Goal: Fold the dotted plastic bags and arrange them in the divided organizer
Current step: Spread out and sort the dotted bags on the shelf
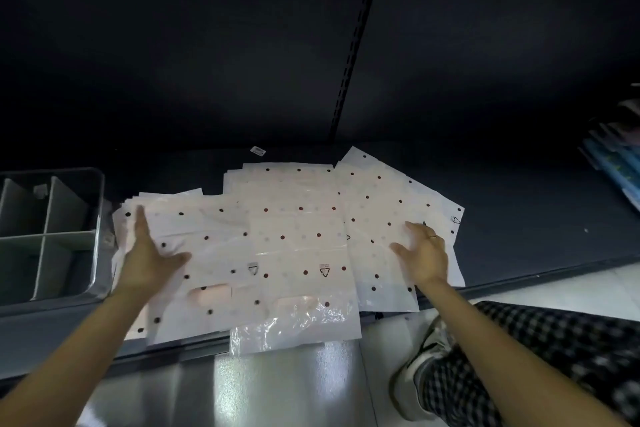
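Dark shelving fills the whole upper half of the frame, and low across the middle runs a dark shelf (pixel 519 218) where the dotted plastic bags (pixel 298 236) lie flat in overlapping heaps, spread from left of centre to right of centre. Their handle cut-outs point toward the bottom of the frame, so each bag's long axis runs away from the person, and the near edges overhang the shelf lip.

Both hands rest flat on the spread with fingers straight, holding nothing: the left hand (pixel 149 253) on the left heap, the right hand (pixel 424 253) on the right heap, well apart, with the centre stack between them.

At the far left edge sits the divided organizer (pixel 98 218), just beside the left heap and nearest the left hand; its compartments look empty. I judge no folding has begun.
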### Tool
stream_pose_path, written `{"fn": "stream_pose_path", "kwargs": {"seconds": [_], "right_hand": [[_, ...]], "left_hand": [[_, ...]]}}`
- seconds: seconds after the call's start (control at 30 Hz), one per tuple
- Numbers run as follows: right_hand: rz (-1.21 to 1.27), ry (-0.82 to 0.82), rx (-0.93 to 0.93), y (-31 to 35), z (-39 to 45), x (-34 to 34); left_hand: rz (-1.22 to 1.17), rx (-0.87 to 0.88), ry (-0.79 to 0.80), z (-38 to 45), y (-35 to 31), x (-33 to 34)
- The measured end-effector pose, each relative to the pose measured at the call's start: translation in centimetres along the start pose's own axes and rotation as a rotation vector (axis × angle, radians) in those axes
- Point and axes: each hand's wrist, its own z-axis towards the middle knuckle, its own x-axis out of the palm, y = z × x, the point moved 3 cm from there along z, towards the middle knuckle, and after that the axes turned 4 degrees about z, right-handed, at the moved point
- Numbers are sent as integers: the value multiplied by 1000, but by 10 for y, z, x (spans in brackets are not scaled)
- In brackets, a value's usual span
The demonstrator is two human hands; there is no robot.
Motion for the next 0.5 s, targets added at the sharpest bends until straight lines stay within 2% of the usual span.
{"fn": "stream_pose_path", "kwargs": {"seconds": [0.1,0.17,0.23,0.3,0.37,0.4,0.5], "right_hand": [[-59,-44,25,-19,1,-4],[-38,-113,25,-19,0,-4],[-48,-150,30,-18,1,-4],[-54,-155,37,-18,4,-5],[-30,-117,45,-18,5,-5],[-36,-76,49,-19,4,-4],[-114,2,12,-22,1,1]], "left_hand": [[71,-6,-182,1,15,-17],[196,68,-235,-2,21,-19],[425,229,-260,-7,26,-14],[662,467,-255,-14,25,-3],[785,638,-176,-20,26,11],[810,658,-85,-22,28,19],[818,499,202,-17,46,36]]}}
